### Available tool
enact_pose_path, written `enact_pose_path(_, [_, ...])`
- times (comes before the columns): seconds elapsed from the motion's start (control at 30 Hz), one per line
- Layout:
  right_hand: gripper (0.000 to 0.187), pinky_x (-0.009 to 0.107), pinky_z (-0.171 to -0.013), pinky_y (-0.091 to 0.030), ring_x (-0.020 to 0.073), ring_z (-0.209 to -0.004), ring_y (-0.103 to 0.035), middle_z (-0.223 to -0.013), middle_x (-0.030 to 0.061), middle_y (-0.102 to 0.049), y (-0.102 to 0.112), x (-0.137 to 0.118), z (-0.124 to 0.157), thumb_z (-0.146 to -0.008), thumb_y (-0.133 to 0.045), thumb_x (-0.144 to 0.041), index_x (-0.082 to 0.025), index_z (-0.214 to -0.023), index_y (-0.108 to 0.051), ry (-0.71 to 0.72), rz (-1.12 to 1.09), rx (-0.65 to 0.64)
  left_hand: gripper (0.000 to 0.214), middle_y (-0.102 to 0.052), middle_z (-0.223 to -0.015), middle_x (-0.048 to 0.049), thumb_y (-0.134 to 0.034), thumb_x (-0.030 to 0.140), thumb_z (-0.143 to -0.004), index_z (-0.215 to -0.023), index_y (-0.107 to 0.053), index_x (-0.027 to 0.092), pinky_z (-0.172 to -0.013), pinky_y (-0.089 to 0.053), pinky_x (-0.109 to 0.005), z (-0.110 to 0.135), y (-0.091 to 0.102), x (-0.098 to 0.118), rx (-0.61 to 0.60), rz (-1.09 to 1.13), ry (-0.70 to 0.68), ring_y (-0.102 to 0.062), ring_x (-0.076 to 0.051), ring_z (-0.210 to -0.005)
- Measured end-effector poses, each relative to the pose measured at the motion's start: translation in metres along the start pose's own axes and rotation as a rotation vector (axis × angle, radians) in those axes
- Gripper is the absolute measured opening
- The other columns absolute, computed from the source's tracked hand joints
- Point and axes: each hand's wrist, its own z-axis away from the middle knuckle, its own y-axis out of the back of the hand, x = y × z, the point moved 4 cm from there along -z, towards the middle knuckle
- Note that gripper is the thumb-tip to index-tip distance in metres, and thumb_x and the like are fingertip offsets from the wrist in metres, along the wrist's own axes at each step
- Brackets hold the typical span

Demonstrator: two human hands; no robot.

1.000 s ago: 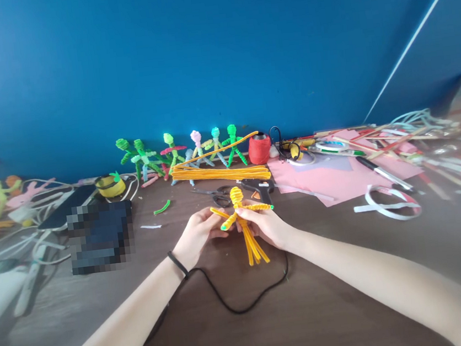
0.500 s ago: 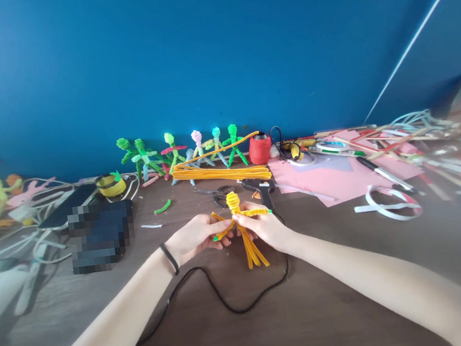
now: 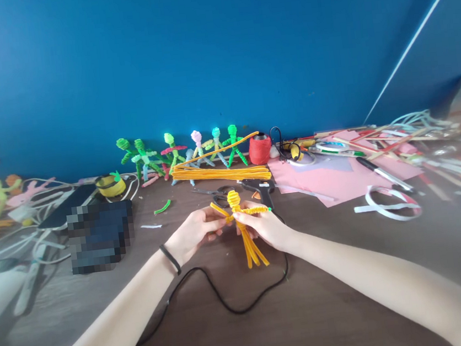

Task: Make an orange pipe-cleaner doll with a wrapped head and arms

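Observation:
Both hands hold a yellow pipe-cleaner figure [image 3: 242, 221] just above the brown table [image 3: 241, 338]. It has a coiled round head, two arms and several loose strands hanging down as legs. My left hand [image 3: 194, 235], a black band on its wrist, pinches the figure's left arm. My right hand [image 3: 265, 227] grips the body below the right arm, whose tip is green. Both hands are closed on it.
Several finished pipe-cleaner figures [image 3: 178, 151] stand along the blue wall. In front lie a bundle of yellow pipe cleaners [image 3: 220, 173], scissors [image 3: 216, 195], a black glue gun [image 3: 259, 187] with its cord [image 3: 228, 301], a red thread spool [image 3: 259, 148], pink paper [image 3: 330, 175] and a dark pouch [image 3: 98, 232].
The figure's left arm, bent downward before, now points up and left in my left fingers. The figure has shifted slightly; my forearms have barely moved.

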Motion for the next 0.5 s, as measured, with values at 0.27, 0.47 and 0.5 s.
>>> enact_pose_path(0.27, [0.019,0.02,-0.039,-0.027,0.0073,-0.041,-0.042,-0.053,-0.0031,-0.057,0.0018,0.0039,-0.0028,-0.074,-0.054,-0.035,-0.017,-0.073,-0.048,-0.006,-0.062,0.0,0.014,-0.053,-0.06,0.0028,-0.063,0.023,-0.065,-0.073,-0.056,0.014,-0.041,-0.027,-0.017,-0.0003,0.0018,0.0034,0.055,-0.11,-0.165,-0.044,-0.006,-0.05])
enact_pose_path(0.47, [0.019,0.019,-0.038,-0.024,0.0065,-0.039,-0.041,-0.051,-0.0036,-0.057,0.0012,0.0031,-0.0025,-0.074,-0.054,-0.035,-0.018,-0.072,-0.047,-0.017,-0.076,-0.002,0.008,-0.053,-0.056,0.003,-0.059,0.022,-0.069,-0.072,-0.057,0.015,-0.05,-0.04,-0.021,-0.0002,0.0033,0.006,0.058,-0.184,-0.289,-0.048,-0.008,-0.049])
enact_pose_path(0.5, [0.019,0.019,-0.038,-0.024,0.0064,-0.039,-0.041,-0.051,-0.0035,-0.057,0.0009,0.0027,-0.0024,-0.074,-0.054,-0.035,-0.017,-0.072,-0.046,-0.016,-0.077,-0.003,0.007,-0.054,-0.057,0.0027,-0.059,0.022,-0.069,-0.072,-0.057,0.015,-0.052,-0.041,-0.022,-0.0001,0.0034,0.0064,0.06,-0.189,-0.302,-0.049,-0.008,-0.049])
